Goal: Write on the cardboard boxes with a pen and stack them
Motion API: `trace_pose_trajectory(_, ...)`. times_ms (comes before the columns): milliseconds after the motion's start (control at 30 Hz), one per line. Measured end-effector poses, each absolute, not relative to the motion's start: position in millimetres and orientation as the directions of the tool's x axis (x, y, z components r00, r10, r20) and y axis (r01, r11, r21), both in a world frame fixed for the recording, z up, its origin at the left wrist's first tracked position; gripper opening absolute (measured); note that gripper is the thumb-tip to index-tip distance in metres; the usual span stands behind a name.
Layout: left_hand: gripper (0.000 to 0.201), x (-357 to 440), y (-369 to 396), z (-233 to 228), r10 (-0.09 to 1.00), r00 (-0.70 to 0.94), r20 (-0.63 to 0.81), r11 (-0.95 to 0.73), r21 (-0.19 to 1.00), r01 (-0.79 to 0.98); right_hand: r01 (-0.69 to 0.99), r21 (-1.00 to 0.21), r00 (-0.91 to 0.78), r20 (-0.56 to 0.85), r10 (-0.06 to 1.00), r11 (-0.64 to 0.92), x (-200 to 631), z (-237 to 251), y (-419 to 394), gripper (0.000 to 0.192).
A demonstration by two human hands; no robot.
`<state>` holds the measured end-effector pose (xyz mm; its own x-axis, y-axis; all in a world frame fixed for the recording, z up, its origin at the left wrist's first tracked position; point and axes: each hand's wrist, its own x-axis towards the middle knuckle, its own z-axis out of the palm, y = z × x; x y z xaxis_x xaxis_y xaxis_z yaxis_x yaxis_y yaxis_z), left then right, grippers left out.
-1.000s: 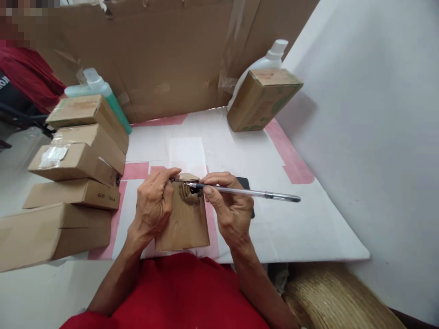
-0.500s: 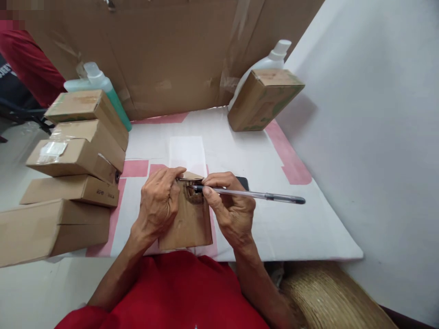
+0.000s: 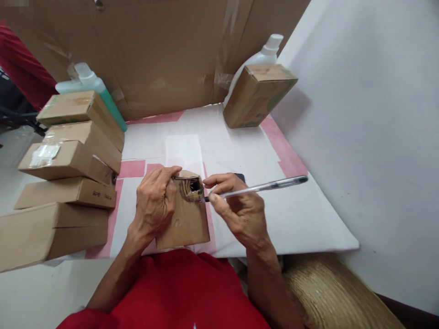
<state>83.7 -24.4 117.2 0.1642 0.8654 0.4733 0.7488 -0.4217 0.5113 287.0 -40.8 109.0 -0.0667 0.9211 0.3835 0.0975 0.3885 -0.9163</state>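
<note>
At the left edge of the frame a stack of brown cardboard boxes [image 3: 65, 173] lies on the desk [image 3: 291, 219], and behind its upper end stands a green bottle [image 3: 92, 91] with a pale cap. A large cardboard sheet [image 3: 164, 50] stands upright across the top of the frame.

Just left of centre, the left hand [image 3: 154, 205] grips a small cardboard packet [image 3: 187, 219], fingers curled over its upper left corner and thumb along its side. The packet rests on the desk's near edge, and its top end is torn open, showing a dark hole [image 3: 195, 186].

Right of the packet, the right hand [image 3: 240, 210] pinches a clear pen [image 3: 257, 187] between thumb and fingers. The pen's tip sits at the packet's right edge just below the hole, and its barrel slants up toward the right. A dark flat object [image 3: 240, 176] peeks out behind this hand.

In the upper right, a single cardboard box [image 3: 257, 96] leans against a white bottle [image 3: 264, 52]. A woven straw thing [image 3: 325, 292] fills the lower right, below the desk.
</note>
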Motion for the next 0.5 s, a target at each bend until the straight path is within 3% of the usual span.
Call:
trace_pose_trajectory(133, 0.033, 80.8, -25.4, 117.0, 0.866, 0.162, 0.473, -0.420, 0.512, 0.750, -0.047, -0.974, 0.121, 0.213, 0.970, 0.220, 309.5, 96.0, -31.2, 0.016)
trace_pose_trajectory(233, 0.033, 78.3, -26.0, 116.9, 0.866, 0.163, 0.473, -0.421, 0.512, 0.749, 0.151, -0.987, 0.169, 0.076, 0.983, 0.051, 322.6, 65.6, -15.3, 0.024)
trace_pose_trajectory(300, 0.033, 76.8, -26.1, 116.8, 0.865, 0.163, 0.475, -0.420, 0.508, 0.752, 0.465, -0.883, 0.102, -0.027, 0.994, -0.071, 322.7, 39.4, -7.8, 0.023)
trace_pose_trajectory(367, 0.033, 75.4, -26.0, 116.3, 0.861, 0.169, 0.479, -0.424, 0.497, 0.757, 0.737, -0.663, 0.043, -0.147, 0.988, -0.131, 314.9, 14.4, -5.9, 0.015)
trace_pose_trajectory(433, 0.033, 74.2, -25.8, 115.9, 0.857, 0.171, 0.486, -0.428, 0.486, 0.762, 0.850, -0.504, 0.037, -0.231, 0.972, -0.152, 302.0, -5.4, -9.0, 0.006)
trace_pose_trajectory(500, 0.033, 73.2, -25.6, 115.6, 0.855, 0.169, 0.490, -0.426, 0.480, 0.767, 0.870, -0.461, 0.059, -0.257, 0.965, -0.176, 289.9, -17.7, -14.6, 0.007)
